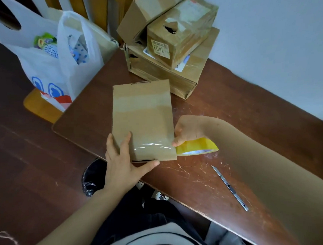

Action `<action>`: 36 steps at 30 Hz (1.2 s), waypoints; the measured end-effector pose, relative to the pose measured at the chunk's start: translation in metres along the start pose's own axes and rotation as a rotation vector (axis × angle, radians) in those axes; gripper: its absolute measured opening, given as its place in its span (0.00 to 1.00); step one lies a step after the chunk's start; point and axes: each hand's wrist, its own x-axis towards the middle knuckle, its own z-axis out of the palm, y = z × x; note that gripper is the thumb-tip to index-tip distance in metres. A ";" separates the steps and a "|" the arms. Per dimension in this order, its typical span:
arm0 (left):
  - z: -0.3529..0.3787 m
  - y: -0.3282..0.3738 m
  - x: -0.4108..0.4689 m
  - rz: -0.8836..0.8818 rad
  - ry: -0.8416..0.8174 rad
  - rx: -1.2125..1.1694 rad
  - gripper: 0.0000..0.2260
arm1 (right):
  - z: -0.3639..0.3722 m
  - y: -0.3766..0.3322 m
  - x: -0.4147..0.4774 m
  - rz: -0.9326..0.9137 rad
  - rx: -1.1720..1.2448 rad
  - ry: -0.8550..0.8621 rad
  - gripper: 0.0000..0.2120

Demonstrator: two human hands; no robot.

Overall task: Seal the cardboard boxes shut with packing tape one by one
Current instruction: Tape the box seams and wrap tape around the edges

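Note:
A flat cardboard box point(142, 114) lies on the brown table point(239, 110) in front of me. A strip of clear tape point(152, 145) runs across its near end, and an older band crosses its upper part. My left hand point(121, 160) rests on the box's near left corner, fingers spread flat on top and thumb along the front edge. My right hand point(186, 130) grips a yellow roll of packing tape point(196, 146) at the box's right edge, the tape still joined to the strip.
A stack of three taped cardboard boxes point(172, 39) stands at the back of the table. A utility knife point(230, 188) lies on the table to the right. White plastic bags point(54, 52) sit on a chair at the left. A black bin point(93, 178) stands below the table edge.

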 end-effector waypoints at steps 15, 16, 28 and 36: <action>0.005 0.017 -0.020 0.365 0.315 0.092 0.48 | -0.020 -0.107 -0.045 -0.094 -0.425 0.037 0.17; 0.006 0.017 -0.020 0.377 0.346 0.069 0.47 | -0.019 -0.111 -0.043 -0.104 -0.422 0.024 0.17; -0.014 0.019 -0.008 0.296 0.387 -0.340 0.38 | -0.055 -0.088 -0.074 -0.232 0.384 0.053 0.34; -0.004 0.027 -0.002 -0.044 0.303 -0.641 0.24 | -0.034 -0.101 -0.065 -0.335 0.509 0.360 0.13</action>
